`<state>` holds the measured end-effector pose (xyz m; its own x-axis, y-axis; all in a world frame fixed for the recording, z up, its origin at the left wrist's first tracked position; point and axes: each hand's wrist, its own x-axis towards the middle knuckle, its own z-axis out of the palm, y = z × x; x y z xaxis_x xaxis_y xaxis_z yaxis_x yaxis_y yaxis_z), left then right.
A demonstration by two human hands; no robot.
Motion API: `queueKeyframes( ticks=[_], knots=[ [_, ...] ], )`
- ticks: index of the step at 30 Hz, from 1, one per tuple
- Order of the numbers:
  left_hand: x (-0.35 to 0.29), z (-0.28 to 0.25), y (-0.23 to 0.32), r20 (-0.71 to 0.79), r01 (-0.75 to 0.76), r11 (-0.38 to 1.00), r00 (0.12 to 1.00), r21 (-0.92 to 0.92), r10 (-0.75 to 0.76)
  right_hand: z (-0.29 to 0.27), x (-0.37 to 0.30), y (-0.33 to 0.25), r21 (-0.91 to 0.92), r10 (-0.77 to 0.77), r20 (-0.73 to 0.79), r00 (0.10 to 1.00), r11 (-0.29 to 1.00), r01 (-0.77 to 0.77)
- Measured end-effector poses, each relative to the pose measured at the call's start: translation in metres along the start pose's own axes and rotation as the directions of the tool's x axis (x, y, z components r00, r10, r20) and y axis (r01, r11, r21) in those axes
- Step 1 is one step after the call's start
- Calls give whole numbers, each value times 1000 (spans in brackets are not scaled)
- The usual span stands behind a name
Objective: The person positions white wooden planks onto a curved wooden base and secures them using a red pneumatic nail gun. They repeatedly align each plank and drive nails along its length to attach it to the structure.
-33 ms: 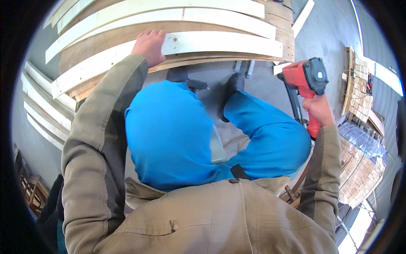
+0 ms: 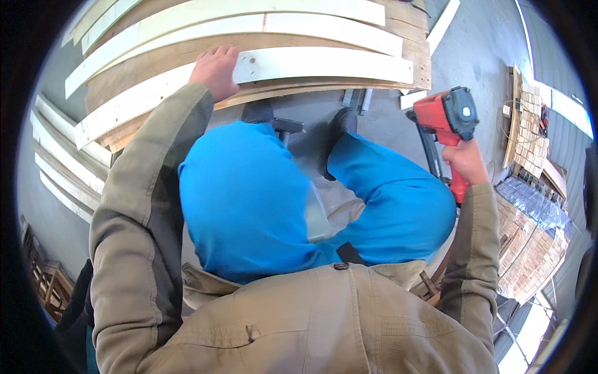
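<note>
A red and black nail gun [image 2: 442, 115] is held up at my right side, its handle wrapped by my right hand [image 2: 465, 161]. Its long dark magazine slants down beside my knee, and the tool is apart from the wood. My left hand [image 2: 215, 71] lies across the nearest pale wooden board [image 2: 324, 63], fingers over its top toward the far edge and thumb at the near edge. Dark spots show on that board just right of the hand. Beneath it is a brown wooden panel [image 2: 416, 47], which also bears two more pale boards [image 2: 330, 28] farther away.
A hammer [image 2: 288, 126] shows beyond my left knee. Metal strips [image 2: 366, 100] lie on the floor past my foot. More pale boards [image 2: 68, 156] are at the left. Stacked wood blocks [image 2: 529, 249], partly under clear film, stand at the right.
The whole view has shifted slightly, with the boards and nail gun a little farther left in the picture. Both hands keep their hold.
</note>
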<state>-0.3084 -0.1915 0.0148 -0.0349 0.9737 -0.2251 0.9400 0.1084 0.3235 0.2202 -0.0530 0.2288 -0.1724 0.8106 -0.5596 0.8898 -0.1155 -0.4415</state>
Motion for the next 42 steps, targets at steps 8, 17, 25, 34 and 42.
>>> queueKeyframes(
  ticks=[8, 17, 25, 34, 42],
  knots=[
    [-3, -9, 7, -13, 6, 1000, 1000, 7, -6, 57, 25, 150, -75, 201, -79, 976, 975, -207],
    [-14, -14, 6, 31, 71, 986, 997, 149, -77, 130, 46, 220, -40, 257, -197, 946, 962, -270],
    [-27, -19, -28, 62, 152, 963, 984, 221, -169, 152, 46, 237, 45, 305, -183, 935, 952, -302],
    [-24, -11, -40, 42, 148, 981, 987, 122, -154, 171, 42, 240, 22, 326, -224, 919, 944, -329],
    [-18, -19, -50, 117, 130, 989, 983, 73, -138, 193, 46, 246, -144, 277, -333, 901, 929, -339]
  ],
)
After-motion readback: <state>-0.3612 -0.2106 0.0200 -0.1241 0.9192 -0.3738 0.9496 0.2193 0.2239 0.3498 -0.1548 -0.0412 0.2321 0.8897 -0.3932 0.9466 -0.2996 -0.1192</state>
